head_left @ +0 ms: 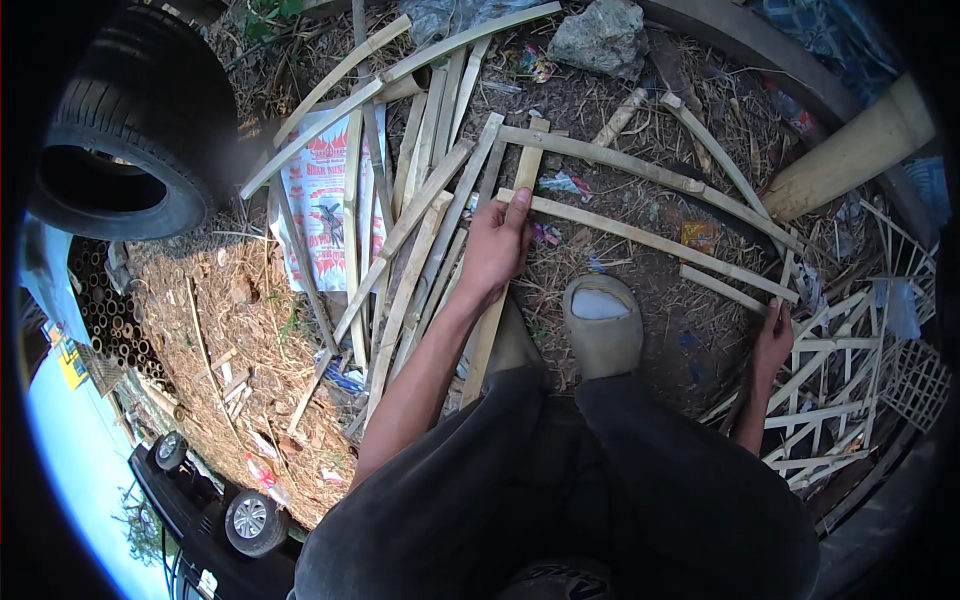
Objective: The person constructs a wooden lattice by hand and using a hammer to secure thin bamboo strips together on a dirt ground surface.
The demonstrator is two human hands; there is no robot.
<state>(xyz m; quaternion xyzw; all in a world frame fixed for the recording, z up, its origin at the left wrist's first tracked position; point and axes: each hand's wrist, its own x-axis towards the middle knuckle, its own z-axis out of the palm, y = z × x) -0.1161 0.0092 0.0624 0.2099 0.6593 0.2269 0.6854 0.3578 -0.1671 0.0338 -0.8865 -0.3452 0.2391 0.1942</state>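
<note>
My left hand point(495, 245) is closed around the spot where a long flat bamboo slat point(650, 232) crosses an upright bamboo slat point(486, 345), thumb pressed on top. That upright slat runs down between my legs. At the far right end of the long slat, the fingers of my right hand point(772, 335) pinch it near a short side slat point(788, 268). Beyond lies another crosswise slat point(615, 160), roughly parallel to the held one. A shorter slat point(722, 288) sits just nearer to me, its right end by my right hand. Together they look like a loose frame over the ground.
Loose bamboo strips point(410, 260) lie piled on the left over a printed white sack point(325, 190). A tyre point(140, 130) stands far left, a rock point(600, 40) at the back. Bamboo lattice frames point(830, 380) and a thick bamboo pole point(850, 150) are on the right.
</note>
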